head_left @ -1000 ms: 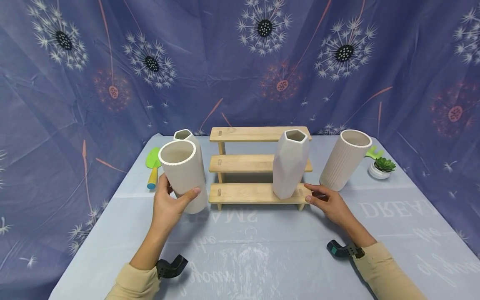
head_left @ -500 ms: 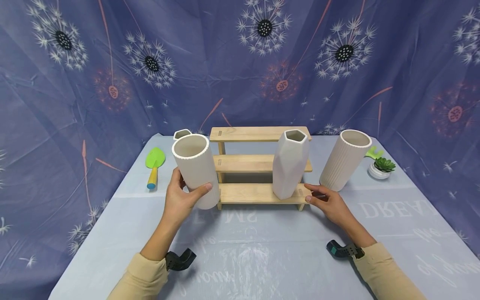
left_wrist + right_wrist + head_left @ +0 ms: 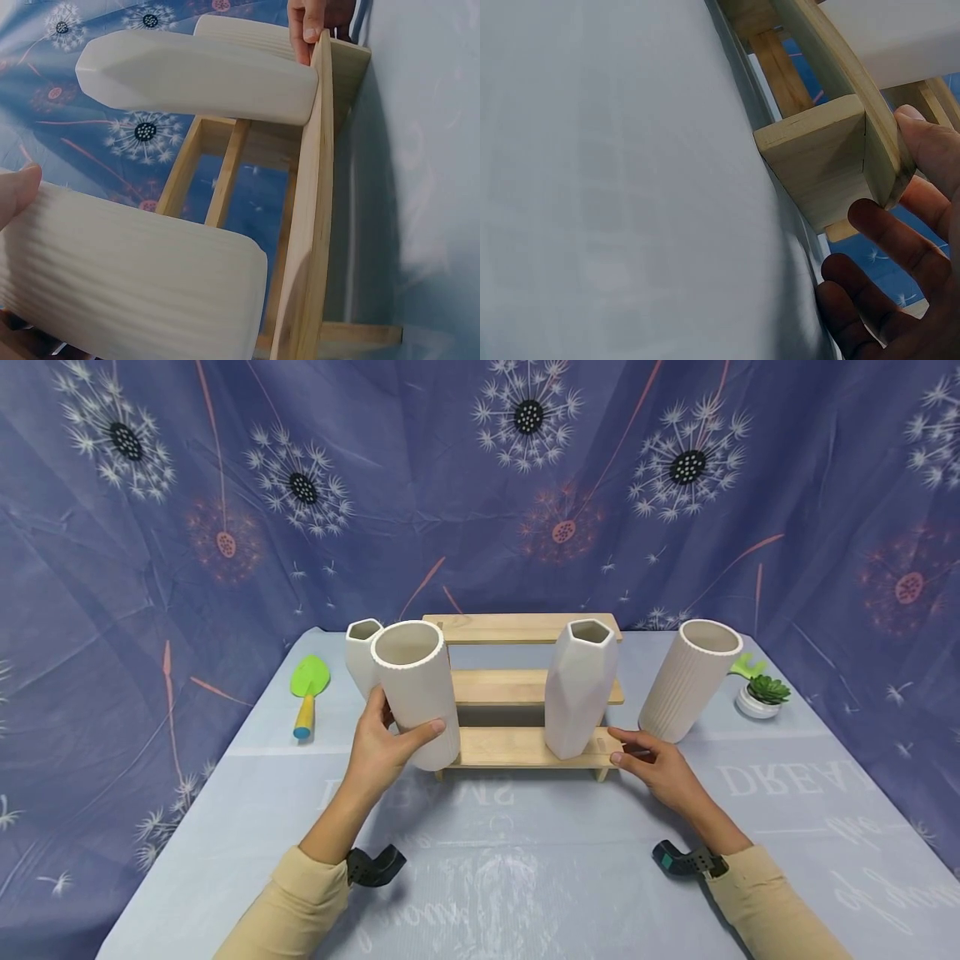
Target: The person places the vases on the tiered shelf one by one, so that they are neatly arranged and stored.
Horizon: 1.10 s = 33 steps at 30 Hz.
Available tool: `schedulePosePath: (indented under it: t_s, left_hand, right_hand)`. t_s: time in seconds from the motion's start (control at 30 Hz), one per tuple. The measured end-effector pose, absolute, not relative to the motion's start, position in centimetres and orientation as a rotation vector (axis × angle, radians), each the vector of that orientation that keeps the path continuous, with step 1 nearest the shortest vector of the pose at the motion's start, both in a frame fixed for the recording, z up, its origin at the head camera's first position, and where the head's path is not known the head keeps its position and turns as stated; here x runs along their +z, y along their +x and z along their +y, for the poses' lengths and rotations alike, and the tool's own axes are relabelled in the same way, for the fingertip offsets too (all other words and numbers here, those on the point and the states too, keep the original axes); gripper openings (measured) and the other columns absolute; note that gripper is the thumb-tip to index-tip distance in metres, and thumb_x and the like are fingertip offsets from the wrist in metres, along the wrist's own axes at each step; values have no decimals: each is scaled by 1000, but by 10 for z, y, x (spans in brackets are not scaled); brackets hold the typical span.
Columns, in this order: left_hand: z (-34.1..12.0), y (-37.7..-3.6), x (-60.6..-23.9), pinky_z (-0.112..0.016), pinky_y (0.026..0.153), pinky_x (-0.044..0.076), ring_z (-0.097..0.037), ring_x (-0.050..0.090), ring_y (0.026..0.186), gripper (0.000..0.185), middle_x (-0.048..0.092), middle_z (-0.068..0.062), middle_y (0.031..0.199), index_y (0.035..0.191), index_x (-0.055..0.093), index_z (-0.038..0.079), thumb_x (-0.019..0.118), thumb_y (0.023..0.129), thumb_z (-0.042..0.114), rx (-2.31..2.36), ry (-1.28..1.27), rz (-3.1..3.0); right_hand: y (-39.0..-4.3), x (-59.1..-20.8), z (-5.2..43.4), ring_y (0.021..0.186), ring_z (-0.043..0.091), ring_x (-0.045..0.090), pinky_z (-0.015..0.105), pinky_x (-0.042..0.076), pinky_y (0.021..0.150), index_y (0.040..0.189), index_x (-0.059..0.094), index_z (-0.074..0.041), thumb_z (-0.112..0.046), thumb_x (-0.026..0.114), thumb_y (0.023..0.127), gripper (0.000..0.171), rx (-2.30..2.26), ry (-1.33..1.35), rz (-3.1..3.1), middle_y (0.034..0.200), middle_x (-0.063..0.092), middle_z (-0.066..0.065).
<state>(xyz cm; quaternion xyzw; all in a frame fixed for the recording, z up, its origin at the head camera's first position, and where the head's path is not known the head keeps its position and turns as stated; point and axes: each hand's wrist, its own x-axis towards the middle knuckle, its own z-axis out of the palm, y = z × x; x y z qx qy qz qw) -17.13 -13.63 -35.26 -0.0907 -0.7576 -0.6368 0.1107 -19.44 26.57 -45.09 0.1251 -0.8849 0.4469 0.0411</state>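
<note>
My left hand (image 3: 382, 745) grips a white ribbed cylindrical vase (image 3: 418, 702), thumb on its near side. In the left wrist view, the base of this ribbed vase (image 3: 150, 277) is a small gap off the lowest board of the three-tier wooden stand (image 3: 311, 217). A white faceted vase (image 3: 581, 689) stands upright on the right part of that board. At the board's right end, my right hand (image 3: 652, 767) pinches the stand (image 3: 498, 747). The right wrist view shows the right hand's thumb (image 3: 930, 142) on the board's top, with several fingers below.
Another white faceted vase (image 3: 362, 653) stands behind the held one, partly hidden. A second ribbed vase (image 3: 690, 681) is right of the stand. A toy trowel (image 3: 307, 693) lies at left; a potted succulent (image 3: 763, 695) and green toy fork (image 3: 747, 666) are at right.
My left hand has carried the ribbed vase rightward and slightly up, from left of the stand to over the left end of its lowest board. The right hand has stayed put.
</note>
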Motion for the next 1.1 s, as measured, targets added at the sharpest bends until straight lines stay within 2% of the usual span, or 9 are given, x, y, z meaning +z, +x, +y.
schedulePosePath:
  t_s: [0.4,0.8,1.1]
  left_hand:
    - [-124,-183,-349,-47,102,36,-24,50,119,75,53,-7,129,135,41,19,82,72,16,-1904,-304,-2267]
    - [-111,-193,-351,-48,99,41,-28,53,117,72,54,-10,127,132,42,16,82,72,18,-1942,-293,-2327]
    - [-104,-196,-353,-49,103,38,-28,50,122,75,51,-7,132,135,39,18,81,73,18,-1993,-348,-2347]
  right_hand:
    - [-195,-452,265,94,-12,52,17,48,79,133,55,-14,-30,65,89,48,1373,370,-2711,124,61,10]
    - [-196,-455,266,93,-9,54,16,48,78,131,56,-8,-25,65,89,46,1396,392,-2669,121,62,15]
    - [-196,-454,265,92,-9,54,16,48,78,131,56,-9,-27,65,89,46,1389,372,-2683,121,62,15]
